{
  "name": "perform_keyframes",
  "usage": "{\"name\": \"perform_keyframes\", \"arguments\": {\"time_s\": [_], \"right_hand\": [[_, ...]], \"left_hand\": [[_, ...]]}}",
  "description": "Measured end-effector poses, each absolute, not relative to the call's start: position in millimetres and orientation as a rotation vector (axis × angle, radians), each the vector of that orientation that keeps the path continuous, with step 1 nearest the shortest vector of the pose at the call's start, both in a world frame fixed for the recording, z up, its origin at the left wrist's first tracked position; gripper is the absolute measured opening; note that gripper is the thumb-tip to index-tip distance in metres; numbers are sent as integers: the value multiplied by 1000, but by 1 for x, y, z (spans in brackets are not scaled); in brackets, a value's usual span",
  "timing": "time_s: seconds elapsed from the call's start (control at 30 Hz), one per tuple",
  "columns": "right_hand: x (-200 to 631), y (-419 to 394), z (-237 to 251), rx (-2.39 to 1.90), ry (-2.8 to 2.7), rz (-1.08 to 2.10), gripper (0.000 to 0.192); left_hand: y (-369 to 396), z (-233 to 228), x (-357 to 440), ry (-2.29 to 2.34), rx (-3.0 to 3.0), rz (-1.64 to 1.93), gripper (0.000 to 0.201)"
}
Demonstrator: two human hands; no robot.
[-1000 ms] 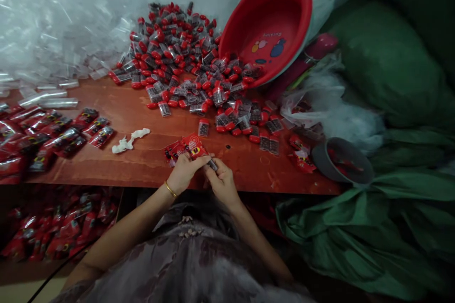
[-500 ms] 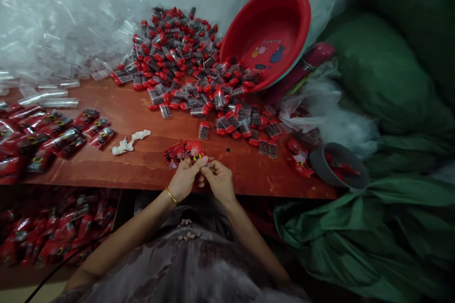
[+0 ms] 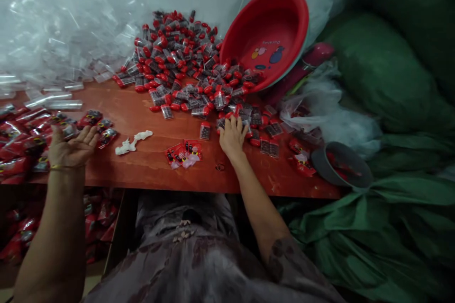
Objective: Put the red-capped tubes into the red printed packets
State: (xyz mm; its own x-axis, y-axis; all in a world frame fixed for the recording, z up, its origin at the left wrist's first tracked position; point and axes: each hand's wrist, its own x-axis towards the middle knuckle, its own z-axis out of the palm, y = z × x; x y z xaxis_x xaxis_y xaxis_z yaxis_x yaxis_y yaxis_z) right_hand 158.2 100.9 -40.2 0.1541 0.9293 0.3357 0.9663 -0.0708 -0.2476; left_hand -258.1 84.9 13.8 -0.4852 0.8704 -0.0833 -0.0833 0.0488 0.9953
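Observation:
My left hand (image 3: 73,150) is palm up with its fingers apart, over the near side of a heap of red packets with clear sleeves (image 3: 26,144). Nothing shows in its palm. My right hand (image 3: 232,141) reaches away from me, fingers stretched and spread, its fingertips at the front of a pile of clear containers with red caps and dark contents (image 3: 174,52). Left of that hand, a single such container (image 3: 205,130) stands apart. Between my hands lie several small red printed cards (image 3: 183,152) in an overlapping row.
A large red basin (image 3: 273,23) leans behind the pile. Clear plastic sleeves (image 3: 60,33) fill the back left, and a crumpled white scrap (image 3: 133,143) lies mid-table. A grey bowl (image 3: 341,165) sits at the right edge near green cloth (image 3: 355,227). A box below holds red packets (image 3: 101,222).
My hands were together at the front edge beside the cards. Now they are apart: the left has moved left to the packets and opened, the right has gone forward to the container pile.

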Motion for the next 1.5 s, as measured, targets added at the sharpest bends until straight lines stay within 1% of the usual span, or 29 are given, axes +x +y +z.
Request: {"name": "perform_keyframes", "arguments": {"time_s": [0.03, 0.1, 0.13, 0.2, 0.3, 0.33, 0.4, 0.5, 0.6, 0.73, 0.83, 0.9, 0.97, 1.07, 1.1, 1.17, 1.2, 1.3, 1.4, 1.5], "right_hand": [[163, 98, -46, -2014, -1837, -123, 40], [169, 84, -56, -1936, -1902, -131, 39], [170, 75, -60, -1897, -1919, -144, 39], [167, 54, -64, -1843, -1912, -198, 40], [149, 29, -60, -1761, -1916, -282, 40], [140, 23, -58, -1721, -1957, -281, 40], [121, 16, -55, -1638, -2094, -209, 43], [101, 12, -55, -1610, -2193, -33, 36], [99, 9, -58, -1613, -2143, 65, 29], [107, 3, -59, -1570, -1988, -27, 25], [110, 0, -56, -1502, -1930, -86, 27], [109, -1, -52, -1452, -1872, -40, 25], [108, 0, -47, -1431, -1728, 99, 25], [104, 1, -39, -1421, -1408, 493, 42], [102, 1, -36, -1413, -1326, 640, 40], [99, 2, -33, -1407, -1224, 850, 29], [98, 2, -32, -1416, -1197, 888, 31], [98, 4, -32, -1483, -1168, 783, 43], [105, 11, -35, -1581, -1255, 610, 43], [113, 19, -38, -1657, -1316, 522, 41]], "left_hand": [[85, 13, -263, 1526, 737, 1553, 58], [79, 11, -249, 1465, 617, 1556, 52], [74, 8, -232, 1484, 668, 1569, 48], [63, 1, -185, 1584, 1007, 1525, 46], [52, -13, -114, 1606, 1753, 1188, 32], [51, -17, -96, 1614, 1940, 1065, 30], [52, -24, -72, 1603, 2208, 830, 32], [56, -30, -59, 1562, 2392, 597, 33], [54, -27, -59, 1574, 2364, 617, 37], [43, -15, -58, 1716, 2059, 829, 42], [38, -10, -51, 1624, 1807, 814, 37], [39, -10, -45, 1470, 1654, 829, 30], [41, -11, -39, 1356, 1459, 909, 28], [42, -10, -30, 1253, 1143, 1036, 29], [42, -9, -26, 1220, 1072, 1066, 30], [39, -8, -20, 1172, 997, 1113, 31], [37, -8, -17, 1164, 981, 1131, 30], [34, -14, -13, 1206, 977, 1164, 34], [38, -22, -19, 1323, 1151, 1117, 39], [50, -25, -29, 1561, 1493, 952, 35]]}}
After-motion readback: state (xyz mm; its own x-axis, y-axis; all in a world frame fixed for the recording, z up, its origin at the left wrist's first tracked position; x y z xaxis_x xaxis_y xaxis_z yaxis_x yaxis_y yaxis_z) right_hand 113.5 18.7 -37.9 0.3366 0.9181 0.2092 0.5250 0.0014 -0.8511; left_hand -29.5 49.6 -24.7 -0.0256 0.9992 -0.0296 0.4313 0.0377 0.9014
